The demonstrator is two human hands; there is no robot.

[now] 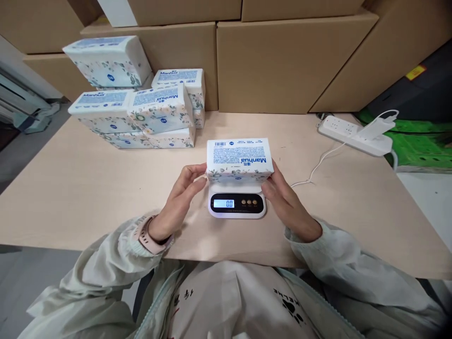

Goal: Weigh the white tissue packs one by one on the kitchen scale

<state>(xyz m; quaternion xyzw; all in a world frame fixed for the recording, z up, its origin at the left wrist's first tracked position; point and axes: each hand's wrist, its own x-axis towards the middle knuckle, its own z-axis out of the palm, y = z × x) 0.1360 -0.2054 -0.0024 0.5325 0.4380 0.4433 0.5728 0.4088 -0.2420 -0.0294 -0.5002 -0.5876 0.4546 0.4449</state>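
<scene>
Our left hand [179,197] and right hand [288,205] pinch one white, blue-printed, rectangular plastic-wrapped pack [238,159] between them, over one white plastic digital scale [237,213]; uneven release, we judge, might tip it.

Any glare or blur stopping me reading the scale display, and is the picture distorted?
Head view, centre: scale display legible at 0.0, no glare hiding it; nearest Manhua pack shows readable large lettering, finest print too small. Head view, edges: right sleeve looks stretched, lower-right corner dark.
</scene>
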